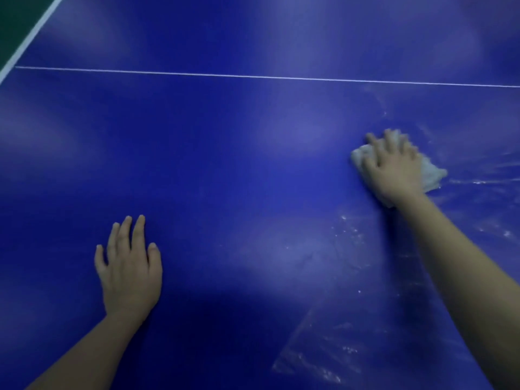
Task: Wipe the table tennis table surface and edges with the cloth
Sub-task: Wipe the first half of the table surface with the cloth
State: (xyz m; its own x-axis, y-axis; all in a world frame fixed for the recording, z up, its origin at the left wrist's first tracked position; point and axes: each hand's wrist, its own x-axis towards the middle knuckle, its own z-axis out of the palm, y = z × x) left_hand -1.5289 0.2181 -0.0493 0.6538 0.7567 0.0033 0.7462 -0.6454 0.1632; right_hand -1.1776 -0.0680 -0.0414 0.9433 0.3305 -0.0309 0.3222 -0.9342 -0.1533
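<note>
The blue table tennis table (225,164) fills the view. A crumpled white cloth (432,173) lies on its right part. My right hand (394,167) presses down on the cloth with fingers spread, covering most of it. My left hand (129,266) rests flat on the bare surface at the lower left, fingers apart and holding nothing. Wet streaks (351,237) shine around and below the cloth on the right side.
A thin white centre line (253,76) crosses the table from left to right. The white-banded table edge (28,43) runs diagonally at the top left, with dark green floor (14,18) beyond it.
</note>
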